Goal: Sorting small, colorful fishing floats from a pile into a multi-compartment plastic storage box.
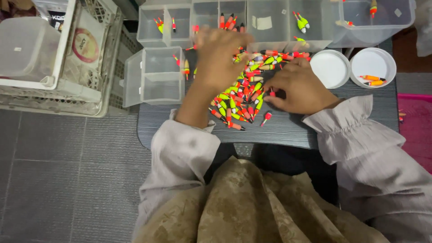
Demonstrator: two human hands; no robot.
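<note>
Over floats (240, 92), left hand (218, 56) raised, blurred

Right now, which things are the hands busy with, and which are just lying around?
In use:
left hand over the pile of small bright floats
right hand touching a red float
clear compartment boxes holding a few floats

Lying about:
two round white tubs
white crate
big clear bin

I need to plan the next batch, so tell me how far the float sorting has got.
Done: a few floats lie in the clear compartment boxes and two in the round white tub. In hand: the left hand reaches over the pile and the right hand pinches a red float. Left: most of the pile of floats on the table.
</note>
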